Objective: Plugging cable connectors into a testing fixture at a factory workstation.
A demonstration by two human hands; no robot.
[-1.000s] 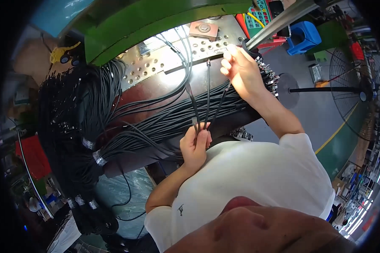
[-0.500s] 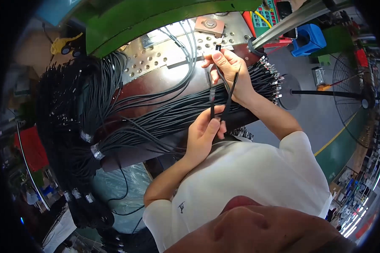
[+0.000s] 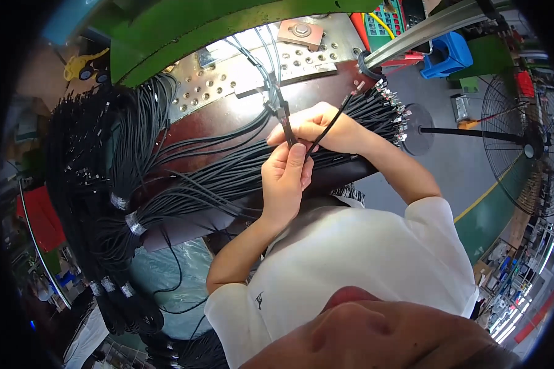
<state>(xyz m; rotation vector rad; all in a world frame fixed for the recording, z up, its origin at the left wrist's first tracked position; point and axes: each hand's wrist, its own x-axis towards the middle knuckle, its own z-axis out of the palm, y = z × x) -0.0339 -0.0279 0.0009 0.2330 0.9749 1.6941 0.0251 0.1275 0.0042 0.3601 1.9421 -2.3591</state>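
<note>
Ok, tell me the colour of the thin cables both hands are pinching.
Black thin cables, clearest in the head view.

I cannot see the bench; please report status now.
Left hand and right hand together, pinching thin black cables. Big cable bundle lies beneath. Nothing blocks the hands.

Thin black cables, apparently three, held upright above the bundle.

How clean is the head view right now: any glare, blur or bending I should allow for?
Head view: hands and black cables sharp; bright glare on the perforated metal plate; strong fisheye bending, black corners; the fan curves at the rim.
</note>
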